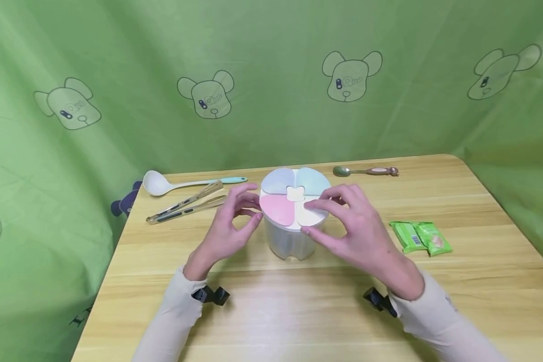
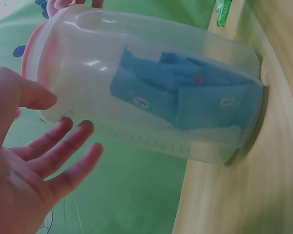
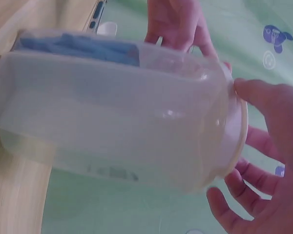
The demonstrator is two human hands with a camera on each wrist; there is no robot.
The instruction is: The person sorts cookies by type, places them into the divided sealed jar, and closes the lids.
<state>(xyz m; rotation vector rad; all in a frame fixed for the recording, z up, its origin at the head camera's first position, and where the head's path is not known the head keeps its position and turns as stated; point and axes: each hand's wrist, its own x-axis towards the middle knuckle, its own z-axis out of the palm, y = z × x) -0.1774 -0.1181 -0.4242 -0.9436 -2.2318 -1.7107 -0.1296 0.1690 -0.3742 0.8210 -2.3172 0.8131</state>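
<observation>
A clear lidded storage canister point(image 1: 291, 244) stands upright on the table between both hands. Its round lid point(image 1: 295, 194) has four petal flaps in lilac, light blue, pink and white, all lying flat. Blue packets point(image 2: 185, 92) lie inside one compartment, seen through the wall in the left wrist view. My left hand point(image 1: 235, 223) is at the lid's left side with loosely bent fingers; its thumb and fingertips are close to the rim, and contact is hard to tell. My right hand point(image 1: 359, 229) spreads at the right, thumb at the front rim and index finger over the white flap.
Behind to the left lie a white ladle point(image 1: 158, 184) with a turquoise handle and metal tongs point(image 1: 185, 207). A spoon point(image 1: 366, 171) lies near the back edge. Two green packets point(image 1: 421, 237) are on the right. A green curtain point(image 1: 271, 136) hangs behind the wooden table point(image 1: 280, 311).
</observation>
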